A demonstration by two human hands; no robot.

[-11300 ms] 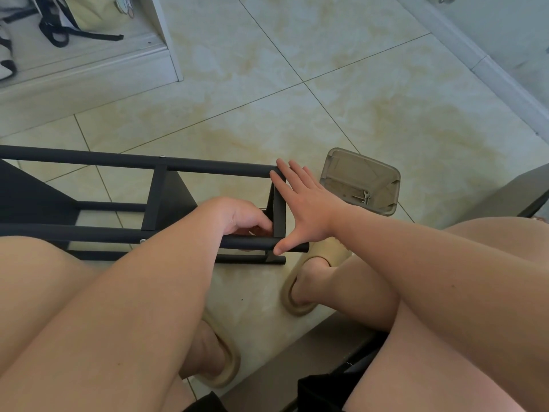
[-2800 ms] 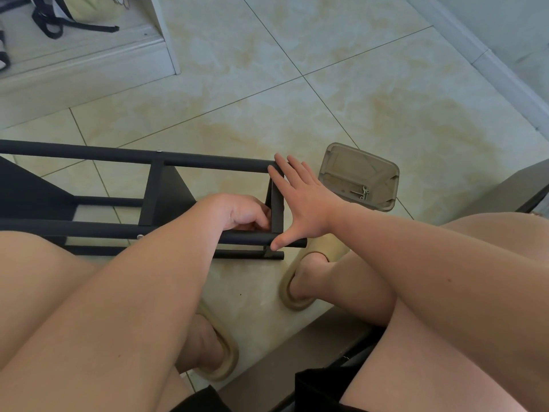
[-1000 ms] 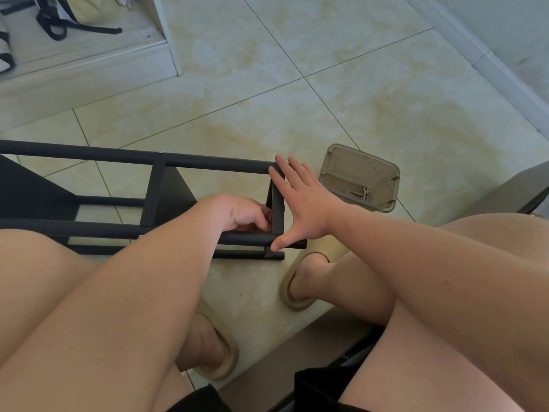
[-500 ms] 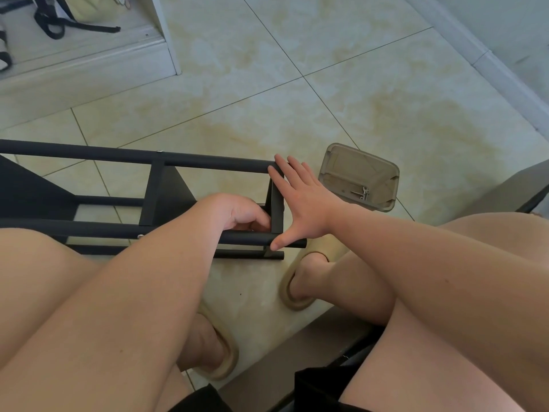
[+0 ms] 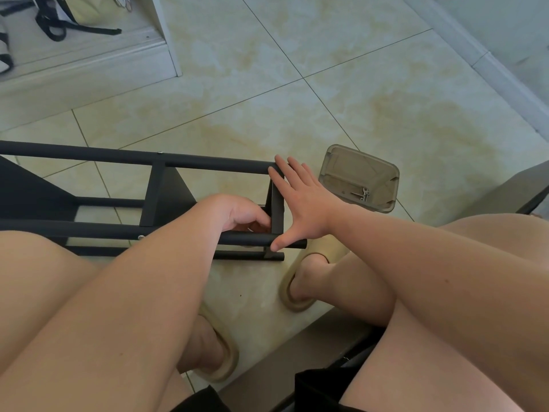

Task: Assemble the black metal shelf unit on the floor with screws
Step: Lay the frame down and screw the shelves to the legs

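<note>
Head view: black tubular metal shelf frame (image 5: 208, 163) lies on its side on the beige tiled floor (image 5: 386, 99). Right hand (image 5: 303, 203) is flat, fingers straight, against the frame's end bar, thumb on the near tube. Left hand (image 5: 237, 211) is curled inside that corner; contents not discernible. Translucent plastic tub (image 5: 350, 171) with small metal screws (image 5: 361, 194) stands just beside the frame's end.

we look down on a pale, cream-veined tile floor (image 5: 371, 93) crossed by thin dark grout lines. at upper left a raised white step (image 5: 89, 63) carries a yellowish bag (image 5: 89, 10), its black straps (image 5: 74, 28) trailing beside a white post (image 5: 166, 34). a pale skirting board (image 5: 481, 63) runs along the upper right. a tan slipper (image 5: 322, 249) rests on the tiles near the middle, a second slipper (image 5: 228, 362) lower down, by a dark seat edge (image 5: 297, 346).
</note>
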